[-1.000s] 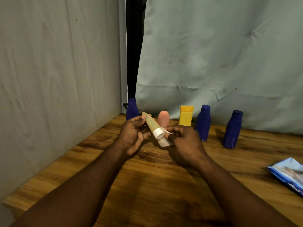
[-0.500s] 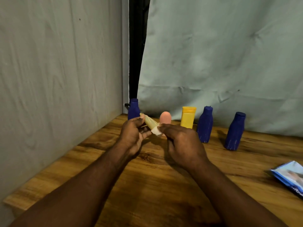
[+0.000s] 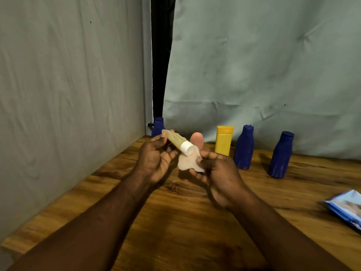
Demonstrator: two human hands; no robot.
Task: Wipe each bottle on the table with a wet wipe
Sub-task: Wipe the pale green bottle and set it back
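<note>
Left hand: the left hand is above the table, palm turned up, and its thumb and fingers pinch the flat far end of the tube.
Tube: the pale yellow tube is in the air between the two hands, tilted, with its white cap pointing down and to the right.
Right hand: the right hand is just right of the cap, and its thumb and curled fingers grip the wet wipe.
Wet wipe: the wet wipe is crumpled and lies under the cap, touching it; part of it hangs free to the left of the fingers.
Pink bottle: the pink bottle stands behind the tube, and only its rounded top shows.
Yellow bottle: the yellow bottle stands upright at the far side, just right of the pink one.
Blue bottles: the far-left blue bottle stands in the far left corner, partly hidden by the left hand; the middle blue bottle stands beside the yellow bottle; the right blue bottle stands further right, apart from it.
Wipes pack: the blue wipes pack lies flat at the right edge, partly out of view.
Table: the wooden table carries all the standing bottles and the pack.
Background: a grey wall on the left, a pale cloth behind the bottles.
</note>
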